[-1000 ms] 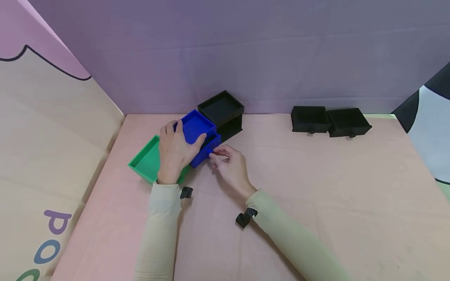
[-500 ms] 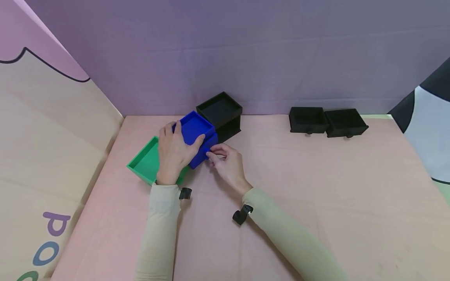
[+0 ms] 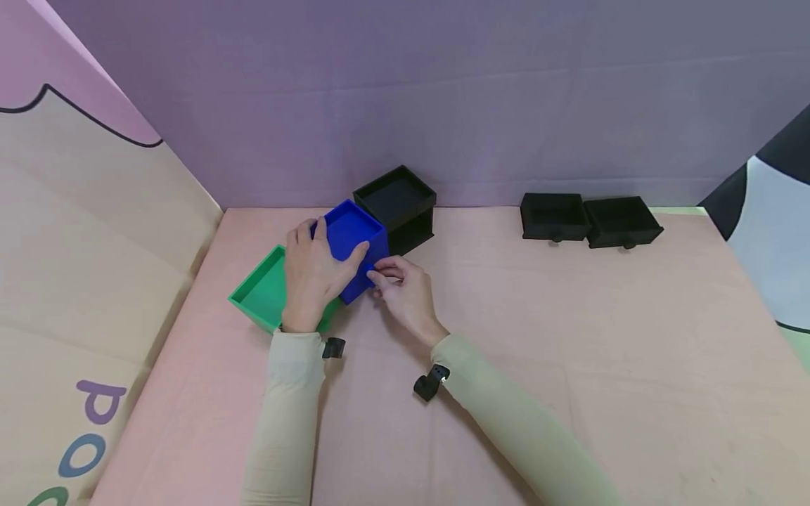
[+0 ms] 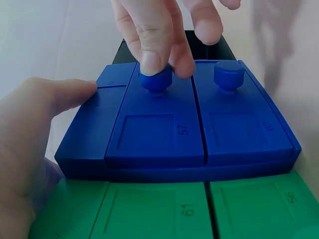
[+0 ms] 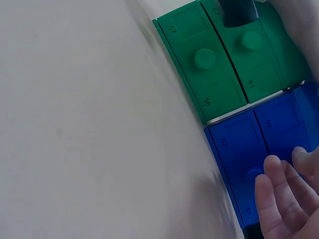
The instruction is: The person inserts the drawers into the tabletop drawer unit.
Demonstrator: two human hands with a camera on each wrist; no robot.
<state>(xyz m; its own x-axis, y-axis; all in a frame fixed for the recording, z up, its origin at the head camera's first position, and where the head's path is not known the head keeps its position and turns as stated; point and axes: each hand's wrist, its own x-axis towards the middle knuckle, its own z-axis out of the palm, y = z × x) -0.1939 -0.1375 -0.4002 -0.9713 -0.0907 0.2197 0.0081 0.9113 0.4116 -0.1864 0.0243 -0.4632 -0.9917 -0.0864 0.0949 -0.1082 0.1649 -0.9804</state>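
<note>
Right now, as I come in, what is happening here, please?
A person's left hand rests on the blue drawer unit, while the right hand pinches one knob on its front. Both blue drawers look closed. The green unit stands beside it; two black drawers lie farther right.

Purple wall behind pink surface

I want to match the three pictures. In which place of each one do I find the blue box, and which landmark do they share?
Head: the blue box is left of centre, with the left hand on it and the right hand at its front.
Left wrist: across the middle of the picture.
Right wrist: toward the lower right, reaching the right edge.
Shared landmark: the green box, beside it in every view.
</note>
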